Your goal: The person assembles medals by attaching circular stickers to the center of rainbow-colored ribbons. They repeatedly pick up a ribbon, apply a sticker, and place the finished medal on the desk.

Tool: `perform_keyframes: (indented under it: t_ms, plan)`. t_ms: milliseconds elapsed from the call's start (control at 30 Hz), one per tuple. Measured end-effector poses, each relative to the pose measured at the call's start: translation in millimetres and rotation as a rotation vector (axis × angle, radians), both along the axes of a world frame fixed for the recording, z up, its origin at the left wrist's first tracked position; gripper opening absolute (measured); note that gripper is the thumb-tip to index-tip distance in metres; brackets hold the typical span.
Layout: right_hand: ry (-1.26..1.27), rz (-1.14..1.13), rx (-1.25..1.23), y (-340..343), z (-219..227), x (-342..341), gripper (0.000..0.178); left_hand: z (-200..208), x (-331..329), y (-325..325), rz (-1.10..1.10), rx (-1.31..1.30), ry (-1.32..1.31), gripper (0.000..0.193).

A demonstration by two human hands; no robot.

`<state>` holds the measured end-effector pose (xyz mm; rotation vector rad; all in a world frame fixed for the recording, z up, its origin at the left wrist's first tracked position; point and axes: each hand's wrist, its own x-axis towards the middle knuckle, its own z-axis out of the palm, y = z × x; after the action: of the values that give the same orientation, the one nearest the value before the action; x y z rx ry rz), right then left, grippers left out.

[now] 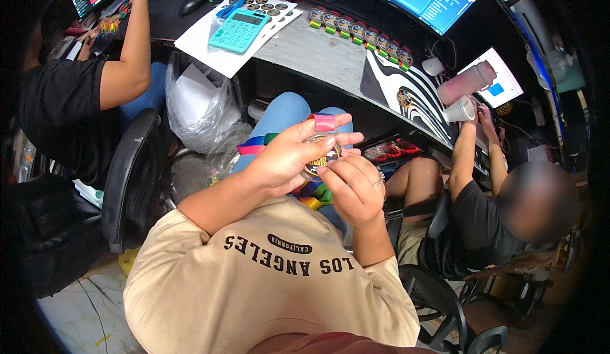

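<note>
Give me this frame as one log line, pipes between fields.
left hand: holds medal | right hand: touches medal's edge | pink ribbon: at left hand | desk: calculator on paper, row of medals

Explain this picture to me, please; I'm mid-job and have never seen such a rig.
There is no robot, just a person's two bare hands. This single picture comes from a wide fisheye camera worn on the head, looking down, so straight edges bend. The left hand and right hand hold a round disc with coloured ribbon near it. On the desk are a turquoise calculator, a sheet of round dark prints and a row of similar ribboned discs. The other arms belong to co-workers.
</note>
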<state>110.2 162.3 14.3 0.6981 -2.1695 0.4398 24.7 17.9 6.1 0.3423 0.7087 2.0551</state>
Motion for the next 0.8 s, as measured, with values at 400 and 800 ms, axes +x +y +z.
perform_keyframes:
  t_ms: [400,800]
  plan:
    - [0.363,-0.433,0.010,58,-13,-17,0.011,-40,-28,12,0.148,-0.145,-0.028,0.048]
    - [-0.071,-0.355,-0.322,53,-58,-74,0.030,-36,-51,-5,0.031,0.190,-0.246,0.066]
